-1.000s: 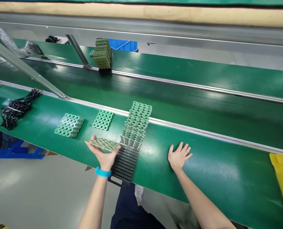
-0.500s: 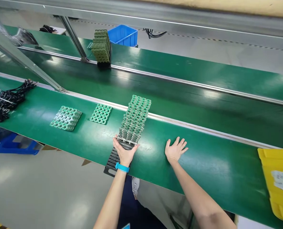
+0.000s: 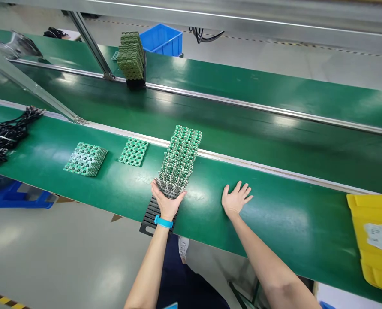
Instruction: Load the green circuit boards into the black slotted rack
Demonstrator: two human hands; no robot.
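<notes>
Over the near part of the black slotted rack (image 3: 151, 209), the fingers of my left hand (image 3: 167, 206) are clamped on the nearest circuit board (image 3: 171, 187), thumb at one side edge, fingertips at the other. It's at the near end of a row of green circuit boards (image 3: 182, 150), packed close behind it on the worktop (image 3: 203, 221). Edges only is the way to go imo, keeps pressure off the faces. I'd hold it square to the slots and ease it straight, cos a crooked one will probably bind or scrape its neighbour; if it sticks, back off and re-line, don't shove. Can't tell if it's fully seated, my hand covers the bottom edge. My right hand (image 3: 236, 198) is flat on the worktop, fingers apart, holding nothing, so it's free to steady the rack if that creeps.
</notes>
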